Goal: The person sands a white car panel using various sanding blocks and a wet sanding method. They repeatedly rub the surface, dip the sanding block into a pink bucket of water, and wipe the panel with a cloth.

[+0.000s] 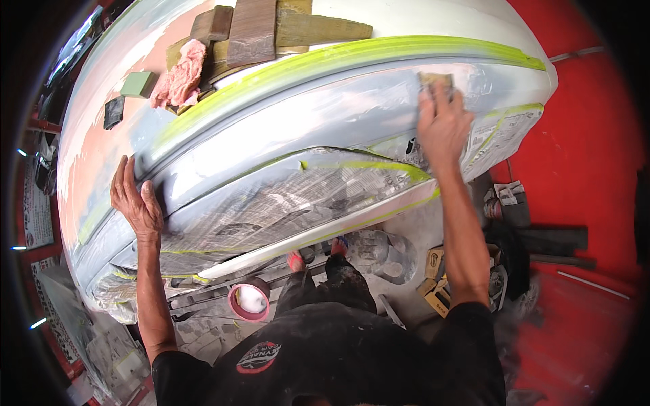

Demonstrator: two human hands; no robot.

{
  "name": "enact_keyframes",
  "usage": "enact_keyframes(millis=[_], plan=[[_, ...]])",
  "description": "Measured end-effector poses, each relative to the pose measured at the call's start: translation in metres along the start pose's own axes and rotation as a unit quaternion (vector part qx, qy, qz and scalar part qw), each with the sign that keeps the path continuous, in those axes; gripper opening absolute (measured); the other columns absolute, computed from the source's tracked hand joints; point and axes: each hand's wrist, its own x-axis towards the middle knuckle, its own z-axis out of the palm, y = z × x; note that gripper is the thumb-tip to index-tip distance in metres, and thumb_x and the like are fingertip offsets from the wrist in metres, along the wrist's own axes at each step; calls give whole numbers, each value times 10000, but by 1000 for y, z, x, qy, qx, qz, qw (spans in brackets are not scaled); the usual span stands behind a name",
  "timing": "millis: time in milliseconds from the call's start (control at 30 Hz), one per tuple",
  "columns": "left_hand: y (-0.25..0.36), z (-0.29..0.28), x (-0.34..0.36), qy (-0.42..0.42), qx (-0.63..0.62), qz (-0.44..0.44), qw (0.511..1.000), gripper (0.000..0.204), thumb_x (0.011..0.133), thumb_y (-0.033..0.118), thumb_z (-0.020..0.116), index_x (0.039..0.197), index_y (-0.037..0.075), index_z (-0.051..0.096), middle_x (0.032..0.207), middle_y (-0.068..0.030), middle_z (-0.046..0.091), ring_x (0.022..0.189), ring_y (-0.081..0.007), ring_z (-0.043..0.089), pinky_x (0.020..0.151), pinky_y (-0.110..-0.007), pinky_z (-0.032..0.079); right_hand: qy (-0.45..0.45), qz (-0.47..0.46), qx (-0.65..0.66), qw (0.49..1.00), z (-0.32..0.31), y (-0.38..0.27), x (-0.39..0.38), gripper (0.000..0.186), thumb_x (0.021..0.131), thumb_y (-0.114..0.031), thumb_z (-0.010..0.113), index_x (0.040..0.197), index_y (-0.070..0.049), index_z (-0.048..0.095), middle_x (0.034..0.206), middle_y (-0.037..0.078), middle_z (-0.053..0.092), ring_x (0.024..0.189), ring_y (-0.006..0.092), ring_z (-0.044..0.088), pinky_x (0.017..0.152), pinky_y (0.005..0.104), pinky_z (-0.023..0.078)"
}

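Note:
My right hand [443, 128] presses a small tan sanding piece [431, 81] on the grey-primed car panel [271, 115], near its upper right part, slightly blurred. My left hand [135, 196] rests on the panel's left side with fingers extended, holding nothing. Above the ridge with lime-yellow edging lie several brown and olive sanding blocks [252, 30], a crumpled pink cloth [183, 74], a green block [137, 84] and a small black block [114, 112]. Newspaper masking [284, 203] covers the panel below.
A pink bucket [237, 304] with something white inside stands by my feet [338, 247]. Cardboard boxes [437, 287] and dark items lie at the lower right. A red surface [582, 149] borders the right; hanging boards [40, 203] and small lights line the left.

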Motion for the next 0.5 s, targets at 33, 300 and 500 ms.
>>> enact_keyframes(millis=[33,300,500], plan=[[2,0,1,-3,1,-6,1000,559,1106,459,378,1466,61,534,1504,-168,533,1398,-332,463,1170,-503,274,-1,-9,-41,999,-1,-1,-14,424,966,-378,619,1328,-170,691,1282,281,628,930,525,635,810,594,520],[3,4,5,-2,5,9,1000,551,1099,444,386,1464,61,539,1492,-176,541,1371,-347,487,1146,-506,319,-41,122,-37,991,3,53,34,425,964,-395,612,1319,-180,706,1273,289,643,973,523,611,831,598,513],[5,2,7,21,17,34,999,521,1082,414,447,1454,64,548,1503,-171,533,1379,-348,471,1153,-508,311,14,10,-11,1000,4,53,8,433,944,-395,654,1319,-186,712,1351,282,607,1019,515,612,868,575,518]])
